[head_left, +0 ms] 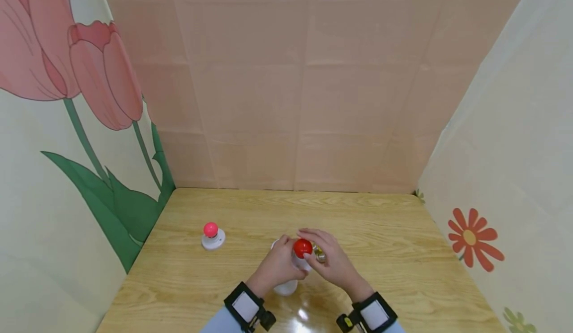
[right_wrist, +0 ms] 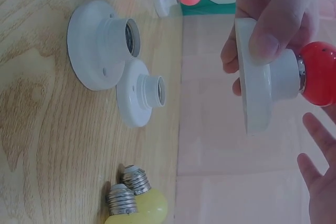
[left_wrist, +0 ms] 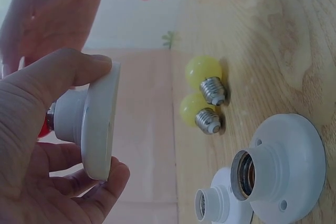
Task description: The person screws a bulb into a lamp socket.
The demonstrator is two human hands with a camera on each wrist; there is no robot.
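Observation:
My left hand (head_left: pixel 279 263) grips a white lamp socket (right_wrist: pixel 257 87) by its round base, thumb on one face and fingers on the other. The socket is held above the table, tilted on its side in both wrist views. A red light bulb (head_left: pixel 303 247) sits in its mouth, with a narrow strip of metal thread (right_wrist: pixel 302 74) showing between them. My right hand (head_left: pixel 334 263) is at the bulb, thumb on its near side and fingers over its far side. Two of its other fingers (right_wrist: pixel 317 132) stretch out apart from the bulb.
Two bulbless white sockets, a nearer one (left_wrist: pixel 289 171) and a farther one (left_wrist: pixel 227 198), stand on the wooden table (head_left: pixel 380 233). Two yellow bulbs (left_wrist: pixel 203 72) lie side by side to the right. Farther left stands a pink bulb (head_left: pixel 211 229) in a white socket (head_left: pixel 213 241).

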